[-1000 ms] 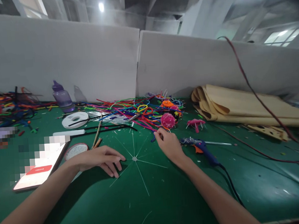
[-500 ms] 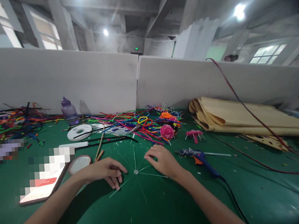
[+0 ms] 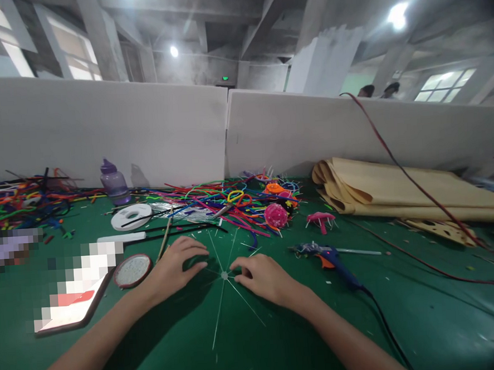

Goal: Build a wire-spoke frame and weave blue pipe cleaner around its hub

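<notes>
Two hands (image 3: 177,267) (image 3: 263,279) flank a spoked piece (image 3: 224,275); the phone (image 3: 65,319) shows a blurred banner (image 3: 76,297).

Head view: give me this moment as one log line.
left hand: open, by the spoked piece | right hand: curled beside its center, grip unclear | glue gun: lying on table

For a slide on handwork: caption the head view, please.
Left hand and right hand flank the middle of a thin-stranded star on a green table, a glue gun to the right.

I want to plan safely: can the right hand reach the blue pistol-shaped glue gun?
Likely yes: the glue gun lies rightward of the right hand, with nothing visible between them.
</notes>
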{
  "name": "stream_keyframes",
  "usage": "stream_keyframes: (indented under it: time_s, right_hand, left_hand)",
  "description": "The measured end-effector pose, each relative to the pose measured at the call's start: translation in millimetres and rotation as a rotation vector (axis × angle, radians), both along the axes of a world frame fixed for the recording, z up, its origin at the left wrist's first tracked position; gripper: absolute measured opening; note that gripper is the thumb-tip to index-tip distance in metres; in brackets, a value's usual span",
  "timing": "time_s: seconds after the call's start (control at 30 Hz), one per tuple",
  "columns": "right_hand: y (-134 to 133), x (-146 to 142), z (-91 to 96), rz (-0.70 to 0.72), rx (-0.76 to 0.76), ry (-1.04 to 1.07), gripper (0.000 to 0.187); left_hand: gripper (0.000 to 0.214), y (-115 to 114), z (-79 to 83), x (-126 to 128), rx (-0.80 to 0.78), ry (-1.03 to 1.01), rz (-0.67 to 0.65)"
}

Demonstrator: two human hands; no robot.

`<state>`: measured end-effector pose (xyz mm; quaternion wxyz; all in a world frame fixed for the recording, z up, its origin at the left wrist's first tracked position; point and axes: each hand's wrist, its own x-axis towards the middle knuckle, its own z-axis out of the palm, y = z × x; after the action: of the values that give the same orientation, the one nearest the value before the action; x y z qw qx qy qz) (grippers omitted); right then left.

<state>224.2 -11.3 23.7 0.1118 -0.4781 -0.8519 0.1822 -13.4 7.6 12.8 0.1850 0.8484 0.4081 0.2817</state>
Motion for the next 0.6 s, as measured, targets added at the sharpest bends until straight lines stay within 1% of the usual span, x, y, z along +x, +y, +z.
stream_keyframes:
  time_s: [0.03,0.07,0.1,0.17,0.27,0.33,0.43,0.6]
  right_hand:
    - [0,-1,0.1,-0.005,0.014,-0.007,0.021]
    - [-1,-2,0.2,-0.010,0.024,-0.015,0.021]
    - [-1,-2,0.1,-0.016,0.028,-0.022,0.022]
    - [-1,-2,-0.3,-0.029,0.025,-0.025,0.021]
    - [0,-2,-1.6,-0.032,-0.005,-0.012,0.020]
    - [0,-2,-2.6,-0.032,-0.011,-0.007,0.022]
    - [0,-3,-4.2,-0.038,0.016,-0.016,0.023]
    - [-1,-4,-5.1,-0.034,0.021,-0.030,0.020]
  left_hand:
    - [0.022,-4,3.6,3,0.099,0.017,0.004]
    - [0.019,-8,6.4,7,0.166,0.050,-0.020]
    - [0.017,-13,8.1,10,0.210,0.089,-0.053]
    - [0.019,-21,8.1,18,0.246,0.190,-0.110]
    - [0.031,-28,2.9,26,0.262,0.319,-0.106]
    - [0.033,-29,-0.8,28,0.258,0.369,-0.087]
    - [0.027,-29,-3.4,28,0.237,0.388,-0.074]
    - [0.012,-29,-2.1,27,0.201,0.393,-0.081]
